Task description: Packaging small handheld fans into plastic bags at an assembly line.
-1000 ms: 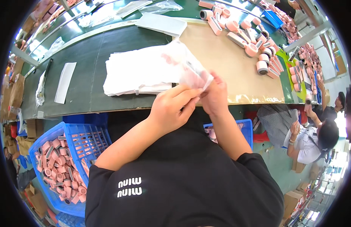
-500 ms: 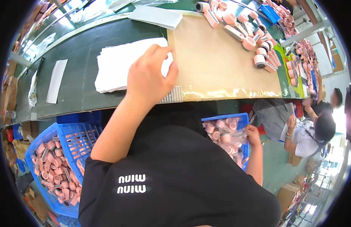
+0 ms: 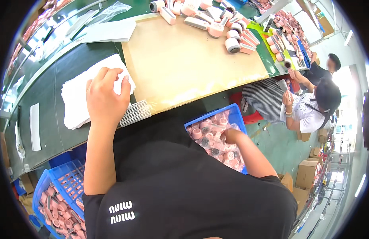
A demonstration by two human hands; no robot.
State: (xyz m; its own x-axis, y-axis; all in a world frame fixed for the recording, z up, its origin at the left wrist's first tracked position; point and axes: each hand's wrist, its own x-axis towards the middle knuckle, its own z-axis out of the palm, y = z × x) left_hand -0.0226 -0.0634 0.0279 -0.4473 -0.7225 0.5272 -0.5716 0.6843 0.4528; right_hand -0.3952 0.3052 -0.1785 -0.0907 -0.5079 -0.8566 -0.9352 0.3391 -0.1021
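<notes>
My left hand (image 3: 107,97) rests over a stack of white paper sheets (image 3: 75,93) on the dark green bench, its fingers bent and spread, the thumb apart, nothing gripped. My right hand (image 3: 232,136) reaches down into a blue basket (image 3: 239,113) right of my body. Pink handheld devices with round heads, like small fans, fill that basket in clear plastic bags (image 3: 216,139). The right fingertips are hidden among the bags, so I cannot make out whether they hold one.
Loose pink devices (image 3: 216,28) lie on the far part of the brown paper sheet (image 3: 184,67). A white perforated piece (image 3: 136,113) sits at the bench edge. Another blue basket (image 3: 69,179) stands low left. A co-worker (image 3: 308,103) sits at the right.
The view has turned, so the bench sits further left and tilts. My right hand, which held a clear plastic bag at the basket's right side, has moved left and in among the bags.
</notes>
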